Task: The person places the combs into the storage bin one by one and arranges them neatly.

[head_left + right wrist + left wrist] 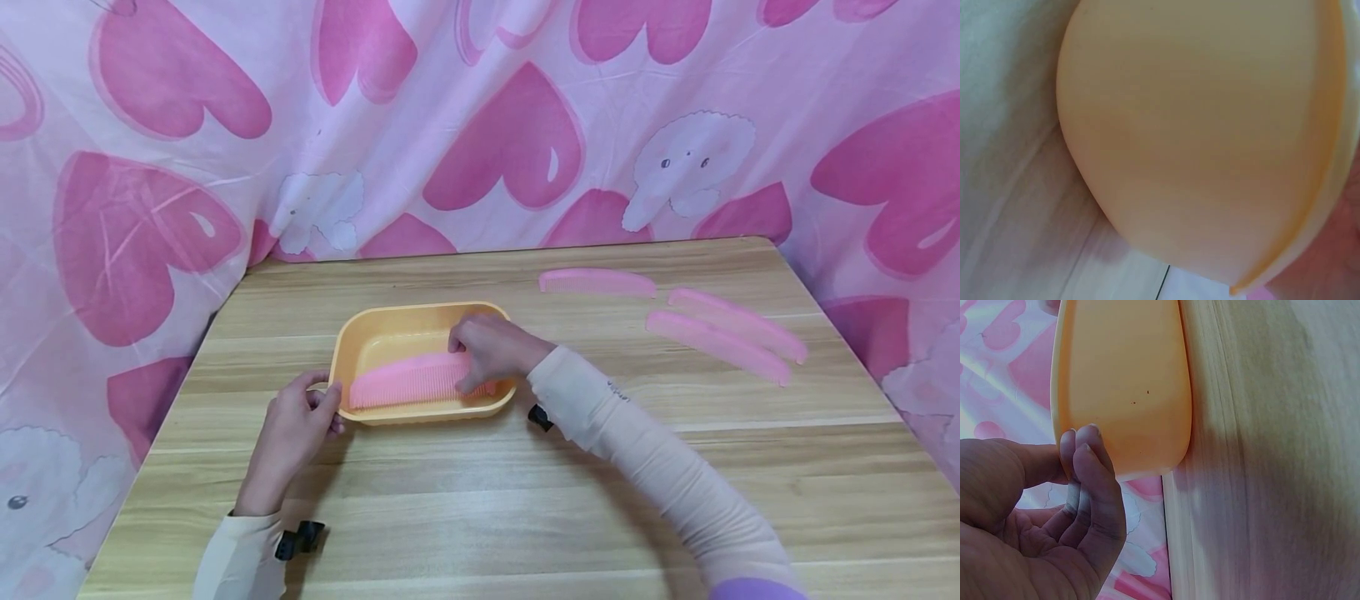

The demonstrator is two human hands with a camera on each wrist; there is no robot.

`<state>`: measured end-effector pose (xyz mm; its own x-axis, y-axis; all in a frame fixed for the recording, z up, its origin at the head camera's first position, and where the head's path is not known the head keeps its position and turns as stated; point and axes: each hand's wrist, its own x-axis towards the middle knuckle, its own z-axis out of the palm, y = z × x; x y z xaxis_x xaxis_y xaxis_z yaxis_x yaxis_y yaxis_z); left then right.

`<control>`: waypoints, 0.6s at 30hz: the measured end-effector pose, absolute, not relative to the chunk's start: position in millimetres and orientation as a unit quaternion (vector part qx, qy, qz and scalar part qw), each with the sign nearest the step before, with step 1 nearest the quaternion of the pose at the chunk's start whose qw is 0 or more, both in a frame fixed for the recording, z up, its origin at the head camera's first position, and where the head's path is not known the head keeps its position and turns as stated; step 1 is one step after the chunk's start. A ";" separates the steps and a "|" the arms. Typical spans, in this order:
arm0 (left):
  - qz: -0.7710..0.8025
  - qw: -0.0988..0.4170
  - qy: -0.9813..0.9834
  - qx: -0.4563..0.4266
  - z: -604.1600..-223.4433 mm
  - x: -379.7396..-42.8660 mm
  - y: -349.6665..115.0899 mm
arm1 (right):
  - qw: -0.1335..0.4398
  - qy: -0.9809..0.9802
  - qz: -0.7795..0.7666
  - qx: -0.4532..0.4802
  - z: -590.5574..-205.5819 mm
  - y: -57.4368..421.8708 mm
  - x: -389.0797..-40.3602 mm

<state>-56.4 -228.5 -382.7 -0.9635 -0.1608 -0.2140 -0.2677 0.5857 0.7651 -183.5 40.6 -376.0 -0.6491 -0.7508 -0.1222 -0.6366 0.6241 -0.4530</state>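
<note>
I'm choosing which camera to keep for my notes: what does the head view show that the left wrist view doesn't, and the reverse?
Only the head view: the pink comb inside the yellow tray, held by the right hand, and three other combs lying right of the tray.

Only the left wrist view: small dark specks on the tray's outer wall.

Both: the tray, the left hand pinching its end, the wood-grain table and the heart-patterned cloth.
</note>
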 end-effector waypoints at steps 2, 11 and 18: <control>0.439 0.061 0.888 -0.121 -382.8 -56.4 -228.5 | 0.152 0.889 -0.190 -0.388 -377.2 39.8 -183.0; 0.437 0.060 0.889 -0.122 -382.7 -57.3 -228.2 | 0.162 0.891 -0.190 -0.379 -381.6 38.5 -182.4; 0.436 0.063 0.889 -0.127 -382.7 -57.5 -228.1 | 0.160 0.889 -0.184 -0.387 -380.7 39.2 -181.3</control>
<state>-57.5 -228.1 -382.7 -0.9600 -0.1699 -0.2227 -0.2801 0.5878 0.7589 -181.3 39.2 -380.7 -0.6494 -0.7470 -0.1423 -0.6296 0.6331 -0.4503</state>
